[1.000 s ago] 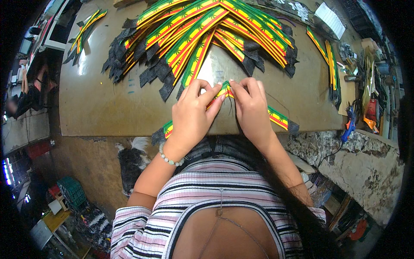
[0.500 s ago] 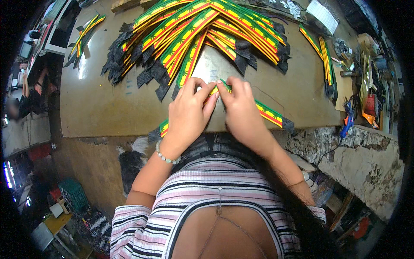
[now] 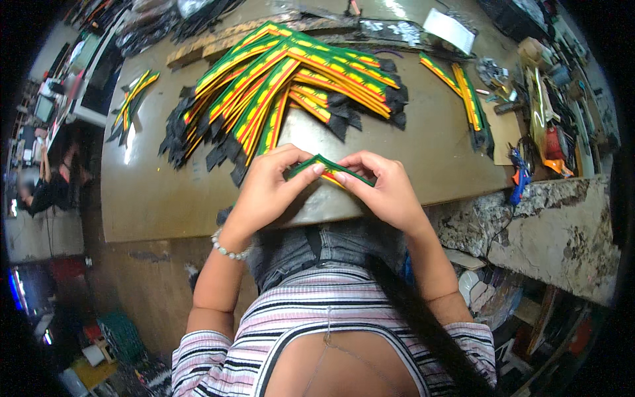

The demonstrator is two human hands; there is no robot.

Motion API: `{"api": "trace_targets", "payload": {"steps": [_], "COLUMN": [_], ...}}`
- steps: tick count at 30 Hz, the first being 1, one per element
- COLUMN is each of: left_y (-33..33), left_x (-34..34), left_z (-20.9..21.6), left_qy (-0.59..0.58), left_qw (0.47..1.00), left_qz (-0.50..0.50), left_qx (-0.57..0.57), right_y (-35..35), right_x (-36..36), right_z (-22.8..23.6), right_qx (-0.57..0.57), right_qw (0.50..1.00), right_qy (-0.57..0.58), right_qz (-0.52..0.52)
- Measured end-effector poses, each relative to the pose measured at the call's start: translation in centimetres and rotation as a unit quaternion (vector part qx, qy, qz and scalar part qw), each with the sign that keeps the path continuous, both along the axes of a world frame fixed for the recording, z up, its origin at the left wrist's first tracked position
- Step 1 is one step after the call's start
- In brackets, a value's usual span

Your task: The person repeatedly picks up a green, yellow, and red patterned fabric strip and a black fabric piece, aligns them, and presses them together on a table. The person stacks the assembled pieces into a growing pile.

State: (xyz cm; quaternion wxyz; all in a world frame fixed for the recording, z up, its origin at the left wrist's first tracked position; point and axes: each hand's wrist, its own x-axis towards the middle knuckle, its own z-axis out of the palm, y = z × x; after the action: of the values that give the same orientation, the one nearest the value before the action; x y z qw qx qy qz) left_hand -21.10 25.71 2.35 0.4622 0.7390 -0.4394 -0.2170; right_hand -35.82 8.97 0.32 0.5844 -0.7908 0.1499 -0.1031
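From left: see small strip bundle (image 3: 137, 97), then fanned strip pile (image 3: 259, 98) on surface (image 3: 159, 208). Pinching in left hand (image 3: 268, 190) a bent strip (image 3: 321, 165), held over the near edge, also clamped in right hand (image 3: 387, 188). Likely shaping its bend; next, calls for pressing evenly without skewing.

The strip (image 3: 325, 164) is green, yellow and red, the shirt (image 3: 301, 298) striped.

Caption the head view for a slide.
A left hand and right hand hold a bent green, yellow and red strip at a table, before a fanned pile of similar strips.
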Motion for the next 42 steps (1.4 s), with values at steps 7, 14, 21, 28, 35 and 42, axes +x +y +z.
{"api": "trace_targets", "payload": {"steps": [7, 14, 21, 28, 35, 42], "left_y": [-4.6, -8.3, 3.1, 15.1, 15.4, -2.9], "left_x": [8.1, 14.8, 32.8, 47.9, 48.1, 37.2], "left_z": [8.6, 2.7, 3.5, -4.8, -5.8, 9.0], "left_qy": [-0.080, -0.460, -0.309, -0.339, -0.276, -0.262], "left_qw": [0.990, 0.849, 0.898, 0.821, 0.882, 0.923], "left_qz": [0.094, 0.250, 0.296, 0.384, 0.383, 0.223], "left_qx": [-0.070, -0.073, -0.101, 0.253, 0.013, -0.175], "right_y": [-14.2, -28.3, -29.3, -27.5, -27.5, -25.4], "right_x": [-2.4, 4.4, 4.6, 1.8, 4.2, 15.2], "right_z": [5.4, -3.0, -2.5, 2.9, 6.4, 5.6], "right_qx": [-0.115, -0.447, -0.392, -0.140, 0.002, -0.075], "right_qw": [0.930, 0.874, 0.898, 0.966, 0.928, 0.992], "right_qy": [-0.184, 0.031, 0.123, -0.063, -0.280, -0.005], "right_qz": [-0.297, -0.190, -0.158, -0.208, -0.246, -0.104]}}
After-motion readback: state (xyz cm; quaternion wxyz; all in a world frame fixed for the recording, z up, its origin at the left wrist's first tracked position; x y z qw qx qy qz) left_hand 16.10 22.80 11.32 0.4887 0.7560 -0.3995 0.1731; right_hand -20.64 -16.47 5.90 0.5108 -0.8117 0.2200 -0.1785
